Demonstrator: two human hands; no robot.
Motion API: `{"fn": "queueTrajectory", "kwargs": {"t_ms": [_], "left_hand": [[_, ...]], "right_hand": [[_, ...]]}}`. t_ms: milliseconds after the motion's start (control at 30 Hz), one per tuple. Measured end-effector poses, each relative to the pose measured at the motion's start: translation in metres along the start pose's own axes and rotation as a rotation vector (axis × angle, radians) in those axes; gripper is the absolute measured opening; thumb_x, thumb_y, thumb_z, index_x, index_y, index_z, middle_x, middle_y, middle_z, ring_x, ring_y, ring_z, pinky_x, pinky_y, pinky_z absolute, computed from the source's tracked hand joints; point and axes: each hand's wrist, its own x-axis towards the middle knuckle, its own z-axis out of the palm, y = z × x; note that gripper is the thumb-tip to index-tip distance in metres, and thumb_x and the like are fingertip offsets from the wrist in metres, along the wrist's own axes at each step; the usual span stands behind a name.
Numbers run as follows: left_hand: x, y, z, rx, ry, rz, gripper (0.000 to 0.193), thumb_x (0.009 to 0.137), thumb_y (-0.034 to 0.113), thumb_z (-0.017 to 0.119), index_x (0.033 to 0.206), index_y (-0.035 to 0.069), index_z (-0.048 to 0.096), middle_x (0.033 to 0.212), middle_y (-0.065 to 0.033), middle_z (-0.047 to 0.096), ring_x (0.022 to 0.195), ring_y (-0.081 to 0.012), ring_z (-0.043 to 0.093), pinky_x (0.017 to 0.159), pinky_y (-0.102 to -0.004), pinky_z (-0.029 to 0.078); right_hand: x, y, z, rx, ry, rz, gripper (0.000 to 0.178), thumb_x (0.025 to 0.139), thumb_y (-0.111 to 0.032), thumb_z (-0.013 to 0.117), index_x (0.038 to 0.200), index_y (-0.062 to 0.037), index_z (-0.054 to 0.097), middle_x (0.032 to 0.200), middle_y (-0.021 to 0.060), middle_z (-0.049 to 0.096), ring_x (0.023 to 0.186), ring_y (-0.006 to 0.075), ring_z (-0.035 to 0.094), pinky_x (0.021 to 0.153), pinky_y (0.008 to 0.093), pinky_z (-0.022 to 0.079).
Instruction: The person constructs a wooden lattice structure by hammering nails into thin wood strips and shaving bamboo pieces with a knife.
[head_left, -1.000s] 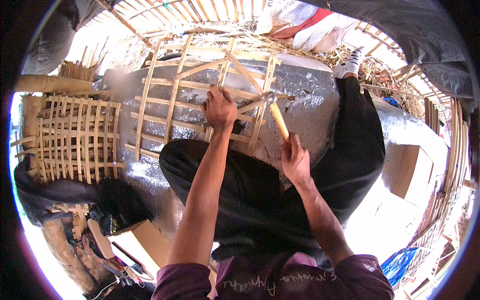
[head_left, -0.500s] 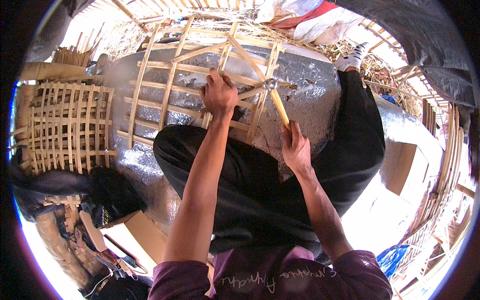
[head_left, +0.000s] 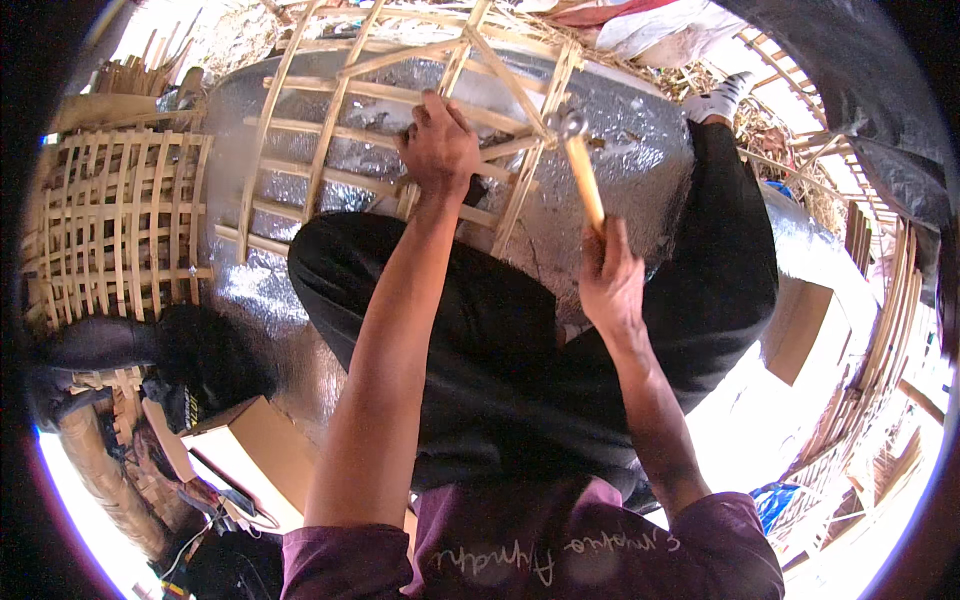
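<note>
Hammer sits by its wooden handle in your right hand, fingers wrapped round the lower end, a hold that likely gives the head more swing; that head is just beside the lower end of the diagonal brace, though contact can't be told. Your left hand is bunched over the bamboo lattice, probably to steady it; whether its fingers close on a slat is hidden. The lattice lies on the silver sheet near your bent knee, likely for easy reach.
</note>
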Motion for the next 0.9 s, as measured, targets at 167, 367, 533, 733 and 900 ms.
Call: {"fn": "queueTrajectory", "kwargs": {"t_ms": [167, 367, 533, 733, 900], "left_hand": [[0.001, -0.003, -0.005, -0.081, -0.076, -0.058, 0.032, 0.096, 0.027, 0.048, 0.118, 0.004, 0.045, 0.099, -0.0192, 0.064, 0.085, -0.0387, 0.065, 0.082, -0.0558, 0.044], [-0.001, -0.002, 0.001, -0.028, 0.084, 0.021, 0.037, 0.094, 0.023, 0.052, 0.123, 0.002, 0.046, 0.089, -0.0145, 0.063, 0.077, -0.0333, 0.066, 0.076, -0.0526, 0.044], [-0.002, -0.003, -0.001, -0.047, -0.011, -0.020, 0.037, 0.096, 0.024, 0.049, 0.126, 0.002, 0.043, 0.093, -0.0161, 0.065, 0.081, -0.0341, 0.066, 0.081, -0.0536, 0.043], [0.000, -0.002, -0.003, -0.036, -0.049, -0.039, 0.038, 0.097, 0.025, 0.047, 0.126, 0.002, 0.042, 0.093, -0.0182, 0.064, 0.083, -0.0355, 0.066, 0.082, -0.0549, 0.043], [-0.002, -0.003, -0.002, -0.081, -0.039, -0.039, 0.037, 0.096, 0.025, 0.048, 0.125, 0.002, 0.041, 0.093, -0.0183, 0.064, 0.083, -0.0359, 0.067, 0.080, -0.0551, 0.043]], "right_hand": [[-0.002, 0.004, 0.007, 0.018, 0.016, -0.054, 0.015, 0.093, -0.011, 0.057, 0.102, -0.0079, 0.045, 0.062, 0.0193, 0.057, 0.054, 0.0433, 0.059, 0.041, 0.0486, 0.045], [0.009, -0.004, -0.001, -0.010, 0.093, -0.084, 0.011, 0.094, -0.010, 0.056, 0.099, -0.0078, 0.046, 0.064, 0.0191, 0.058, 0.054, 0.0405, 0.061, 0.042, 0.0465, 0.045], [0.005, -0.032, -0.026, 0.118, 0.091, -0.086, 0.013, 0.095, -0.015, 0.056, 0.099, -0.0062, 0.047, 0.061, 0.0184, 0.055, 0.051, 0.0407, 0.059, 0.042, 0.0456, 0.044], [0.007, 0.020, 0.010, -0.063, -0.023, 0.032, 0.012, 0.095, -0.014, 0.054, 0.099, -0.0082, 0.044, 0.064, 0.0213, 0.059, 0.053, 0.0436, 0.059, 0.043, 0.0500, 0.045], [0.000, 0.004, -0.001, -0.052, 0.050, -0.082, 0.014, 0.092, -0.011, 0.057, 0.101, -0.0081, 0.046, 0.062, 0.0176, 0.059, 0.054, 0.0408, 0.061, 0.044, 0.0483, 0.047]]}}
